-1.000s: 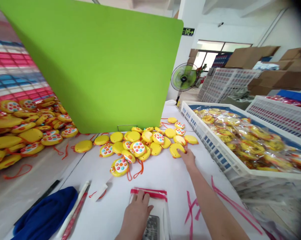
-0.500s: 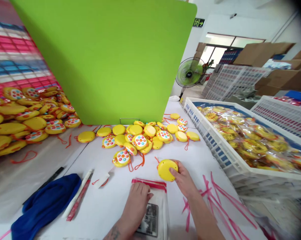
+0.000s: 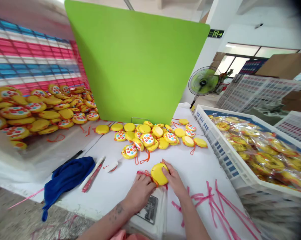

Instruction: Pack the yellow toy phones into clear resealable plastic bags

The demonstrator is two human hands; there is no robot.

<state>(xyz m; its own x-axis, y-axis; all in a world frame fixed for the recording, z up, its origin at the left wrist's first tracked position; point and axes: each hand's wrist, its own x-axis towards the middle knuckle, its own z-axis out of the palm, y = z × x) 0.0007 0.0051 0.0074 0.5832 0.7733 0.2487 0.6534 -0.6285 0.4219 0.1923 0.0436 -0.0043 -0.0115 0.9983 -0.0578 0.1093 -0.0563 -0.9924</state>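
In my right hand (image 3: 175,180) is a round yellow toy (image 3: 158,174), its plain back facing up and my thumb lying across it. The toy is at the mouth of a clear plastic bag (image 3: 161,208) with a red top edge and a dark printed label. My left hand (image 3: 140,193) is closed at that mouth, its curled fingers partly covering the bag edge and close to the toy. Beyond my hands lies a heap of similar toys (image 3: 147,140), some showing white faces with coloured buttons, several with orange cords.
A green board (image 3: 140,66) stands behind the heap. More toys (image 3: 49,115) are piled at left. A blue cloth (image 3: 67,176), a white stick (image 3: 91,173) and a red strip (image 3: 92,178) lie left. Pink strips (image 3: 210,196) and a white crate (image 3: 230,163) of bagged toys are right.
My right hand has brought the yellow toy left and down to the bag mouth, beside my left hand. The camera view has shifted, showing more of the table's front edge.
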